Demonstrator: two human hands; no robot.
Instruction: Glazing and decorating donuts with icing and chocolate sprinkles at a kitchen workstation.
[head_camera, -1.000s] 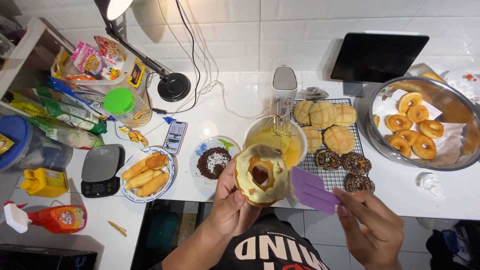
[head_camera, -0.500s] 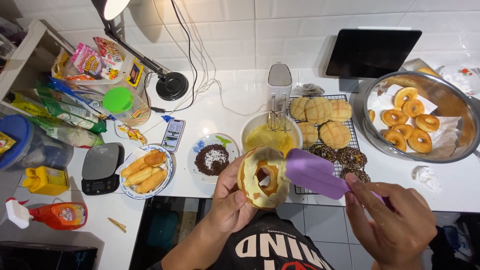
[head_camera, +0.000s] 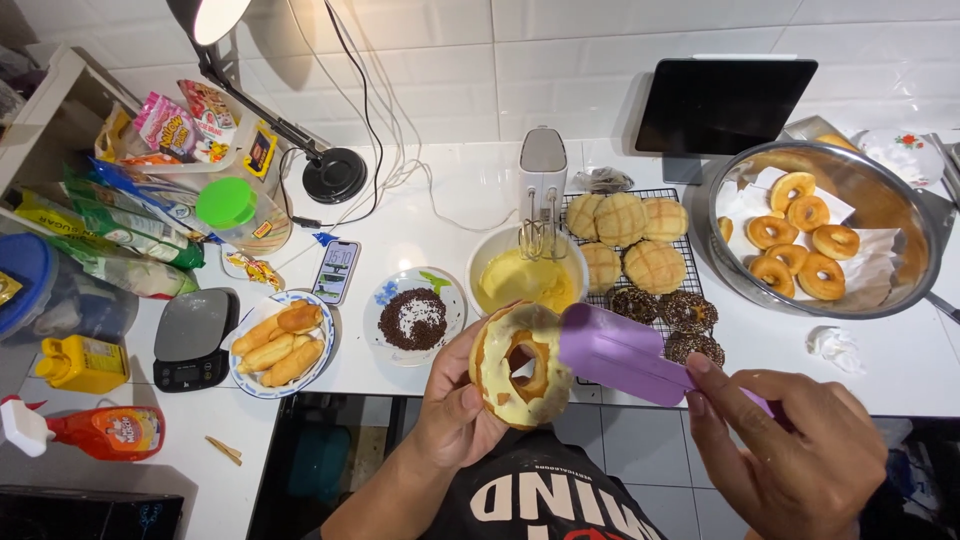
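Observation:
My left hand holds a ring doughnut coated with pale yellow cream, its face turned up toward me. My right hand grips a purple spatula, and the blade's tip touches the doughnut's right edge. Just behind them sits a white bowl of yellow cream with a hand mixer standing in it. To its left is a small plate of chocolate sprinkles.
A wire rack carries pale crusted buns and sprinkle-covered doughnuts. A big metal bowl at the right holds plain doughnuts on paper. At the left are a plate of fried sticks, a kitchen scale, a phone, a lamp base and packets.
My right hand has brought the purple spatula up and left until its blade meets the doughnut. The doughnut's cream coat looks more spread; my left hand has stayed put.

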